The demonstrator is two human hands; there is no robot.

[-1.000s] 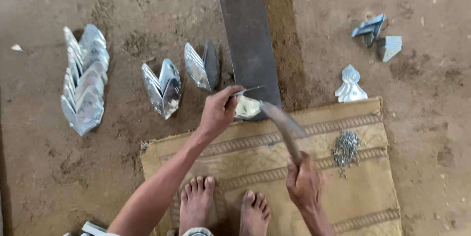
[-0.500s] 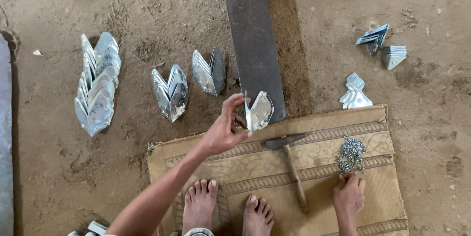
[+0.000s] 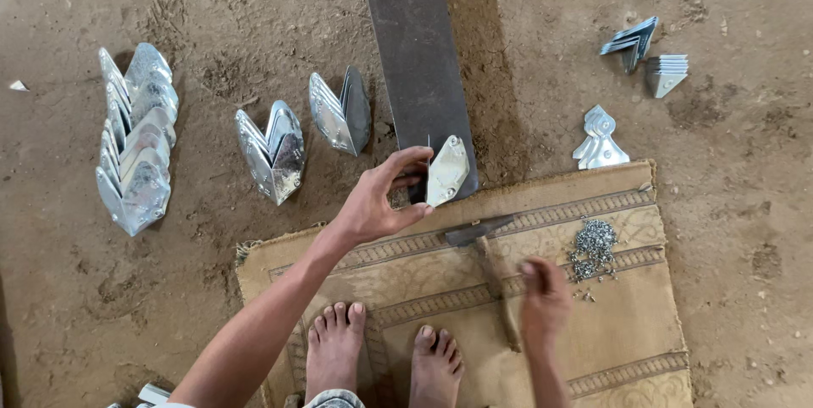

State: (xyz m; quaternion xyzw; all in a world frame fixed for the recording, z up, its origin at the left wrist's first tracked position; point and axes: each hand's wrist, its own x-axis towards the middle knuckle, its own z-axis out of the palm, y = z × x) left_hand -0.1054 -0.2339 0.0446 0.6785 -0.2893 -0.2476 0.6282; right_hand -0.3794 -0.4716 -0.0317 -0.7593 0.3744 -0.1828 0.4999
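Observation:
My left hand [image 3: 379,201] pinches a shiny metal corner bracket [image 3: 446,171] and holds it upright on the near end of a dark flat metal bar [image 3: 413,52]. A thin nail [image 3: 429,144] stands just above the bracket. My right hand [image 3: 543,294] is blurred over the woven mat [image 3: 644,332], with fingers curled. It hovers between the hammer's wooden handle [image 3: 498,294] and a small pile of nails [image 3: 593,247]. What it holds, if anything, is unclear. The hammer lies flat on the mat, its head [image 3: 478,230] close to the bracket.
Rows of nested shiny brackets stand on the dirt floor at far left [image 3: 135,141], centre left [image 3: 273,152] and beside the bar [image 3: 340,111]. More flat pieces lie at right [image 3: 600,141] and upper right [image 3: 648,52]. My bare feet [image 3: 385,357] rest on the mat.
A second ago my right hand held the hammer raised by the bracket. It then laid it on the mat and reached the nail pile. It now swings back left.

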